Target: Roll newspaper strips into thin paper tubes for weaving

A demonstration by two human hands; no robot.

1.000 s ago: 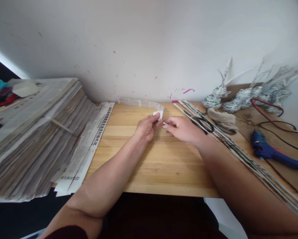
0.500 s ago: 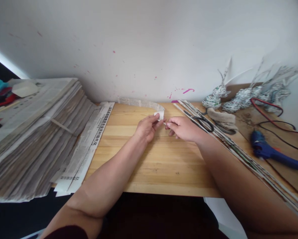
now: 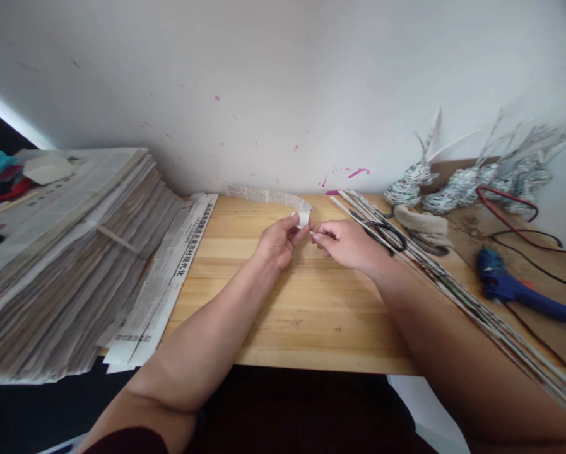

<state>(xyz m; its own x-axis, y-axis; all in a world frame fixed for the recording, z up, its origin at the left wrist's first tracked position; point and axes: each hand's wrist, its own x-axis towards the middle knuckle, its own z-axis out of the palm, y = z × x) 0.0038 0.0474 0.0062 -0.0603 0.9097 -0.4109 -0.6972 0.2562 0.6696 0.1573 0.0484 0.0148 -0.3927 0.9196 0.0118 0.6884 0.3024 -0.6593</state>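
Observation:
A long newspaper strip (image 3: 273, 197) curves from the back of the wooden table toward me, its near end between my hands. My left hand (image 3: 279, 243) pinches the strip's folded-over part between thumb and fingers. Close beside it on the right, my right hand (image 3: 338, 241) is closed in a pinch on a thin, pale rolled tip of the same strip. The fingertips of both hands almost meet. My right hand's curled lower fingers are partly hidden beneath it.
To the left rises a tall stack of newspapers (image 3: 122, 243), with cut newspaper strips (image 3: 171, 277) beside it. On the right lie rolled paper sticks (image 3: 434, 271), black-handled scissors (image 3: 391, 234), a cloth (image 3: 419, 224), a blue glue gun (image 3: 519, 287) and woven paper figures (image 3: 410, 183).
Both hands have shifted very slightly to the left. The folded part of the strip shows less above my left fingers, and the fingertips are closer together.

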